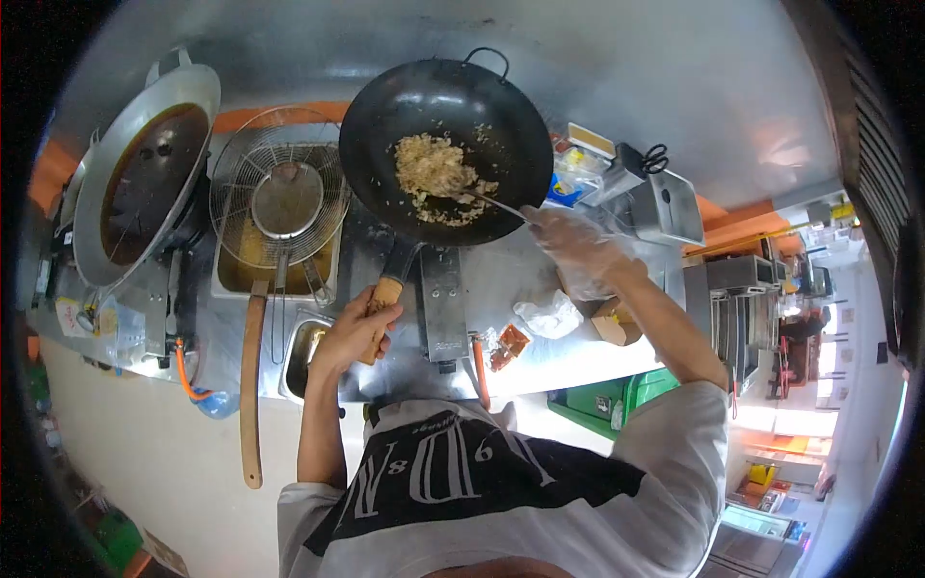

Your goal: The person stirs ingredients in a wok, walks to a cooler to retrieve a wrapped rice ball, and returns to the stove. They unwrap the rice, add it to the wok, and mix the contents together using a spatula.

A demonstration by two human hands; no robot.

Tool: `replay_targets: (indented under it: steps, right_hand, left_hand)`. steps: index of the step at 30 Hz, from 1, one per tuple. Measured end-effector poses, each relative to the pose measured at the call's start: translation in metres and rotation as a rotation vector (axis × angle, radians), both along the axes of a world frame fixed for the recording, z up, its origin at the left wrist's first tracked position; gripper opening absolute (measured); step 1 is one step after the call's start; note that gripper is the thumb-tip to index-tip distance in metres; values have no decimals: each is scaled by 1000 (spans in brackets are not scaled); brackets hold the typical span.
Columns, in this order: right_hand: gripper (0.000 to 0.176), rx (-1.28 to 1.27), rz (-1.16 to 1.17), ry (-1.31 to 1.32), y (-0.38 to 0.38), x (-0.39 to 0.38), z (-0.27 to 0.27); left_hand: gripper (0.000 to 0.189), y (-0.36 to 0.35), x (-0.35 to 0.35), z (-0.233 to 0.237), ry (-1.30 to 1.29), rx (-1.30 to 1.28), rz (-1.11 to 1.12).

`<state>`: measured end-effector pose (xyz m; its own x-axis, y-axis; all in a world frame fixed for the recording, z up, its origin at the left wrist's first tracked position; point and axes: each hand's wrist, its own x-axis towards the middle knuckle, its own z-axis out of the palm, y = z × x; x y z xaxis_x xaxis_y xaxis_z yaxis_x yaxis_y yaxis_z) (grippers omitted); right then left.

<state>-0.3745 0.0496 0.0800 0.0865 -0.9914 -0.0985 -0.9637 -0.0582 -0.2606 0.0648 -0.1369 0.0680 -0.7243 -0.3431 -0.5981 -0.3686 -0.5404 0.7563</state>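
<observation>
A dark wok (pixel 501 125) tilts over the burner, with grainy golden-brown food that looks like fried rice (pixel 424 166) in its middle. My left hand (pixel 352 334) is wrapped round the wok's wooden handle (pixel 386 292). In a clear plastic glove, my right hand (pixel 578 243) is closed on the end of a metal cooking utensil (pixel 496 203). The utensil's far end reaches into the food, which hides its shape. Below the wok, the burner's front panel (pixel 444 308) juts toward me.
At the left stands a large pan of dark liquid (pixel 159 173). Beside it, a wire strainer (pixel 231 183) and a small sieve (pixel 287 200) rest over a metal container (pixel 224 275). A white crumpled bag (pixel 549 315), a red packet (pixel 509 347), scissors (pixel 655 159) and a metal tin (pixel 668 207) lie to the right.
</observation>
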Motion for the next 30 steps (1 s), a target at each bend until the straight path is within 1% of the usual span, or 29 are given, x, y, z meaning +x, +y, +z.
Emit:
replay_targets:
  steps: [1, 2, 3, 5, 6, 8, 9, 10, 11, 12, 14, 15, 17, 18, 20, 21, 23, 24, 26, 27, 29, 30]
  right_hand:
    - [34, 97, 33, 585, -22, 39, 50]
    - [32, 216, 117, 1021, -45, 80, 102]
    - [32, 211, 117, 1028, -37, 66, 106]
    - [43, -371, -25, 779, -12, 18, 120]
    - [43, -373, -13, 781, -12, 17, 131]
    - [56, -242, -153, 693, -10, 24, 155]
    - [56, -239, -152, 692, 5, 1, 127]
    - [59, -148, -210, 780, 28, -37, 73]
    - [63, -56, -269, 870, 41, -56, 46]
    - [63, -59, -269, 880, 46, -45, 48]
    - [67, 42, -428, 847, 47, -19, 57]
    - [67, 38, -419, 857, 40, -18, 66]
    - [68, -81, -446, 568, 43, -4, 70]
    - [68, -85, -455, 568, 45, -10, 62]
    - [69, -89, -399, 694, 58, -26, 37]
    - [69, -93, -403, 697, 56, -23, 39]
    - [68, 12, -448, 691, 42, -18, 53]
    - [68, 27, -454, 681, 51, -19, 44]
    - [65, -35, -395, 649, 55, -47, 30]
    - [65, -32, -395, 650, 58, -46, 34]
    - [59, -119, -290, 664, 52, -53, 46]
    - [59, -123, -273, 673, 38, -56, 66]
  left_hand:
    - [50, 2, -1, -7, 20, 19, 14]
    - [50, 4, 2, -10, 32, 44, 29]
    - [50, 4, 4, -7, 39, 39, 32]
    - [37, 7, 3, -2, 22, 57, 74]
    - [37, 8, 3, -3, 26, 60, 86]
    - [31, 8, 5, -9, 89, 75, 83]
    - [31, 9, 7, -10, 88, 78, 84]
    - [34, 9, 8, -10, 124, 124, 97]
    - [37, 9, 8, -11, 162, 170, 109]
    - [37, 10, 10, -10, 173, 169, 109]
    - [30, 9, 7, -10, 148, 152, 89]
    - [30, 8, 3, -10, 158, 154, 98]
    - [28, 8, 6, -12, 157, 184, 76]
    - [28, 6, 5, -11, 157, 179, 69]
    - [22, 8, 4, -10, 147, 172, 84]
    - [22, 8, 5, -10, 150, 168, 80]
    - [22, 10, 4, -9, 143, 171, 101]
    - [22, 15, 8, -9, 130, 180, 93]
    - [22, 9, 4, -7, 145, 155, 91]
    - [22, 11, 6, -8, 145, 158, 90]
    - [24, 10, 6, -8, 167, 153, 84]
    - [24, 9, 1, -8, 178, 155, 100]
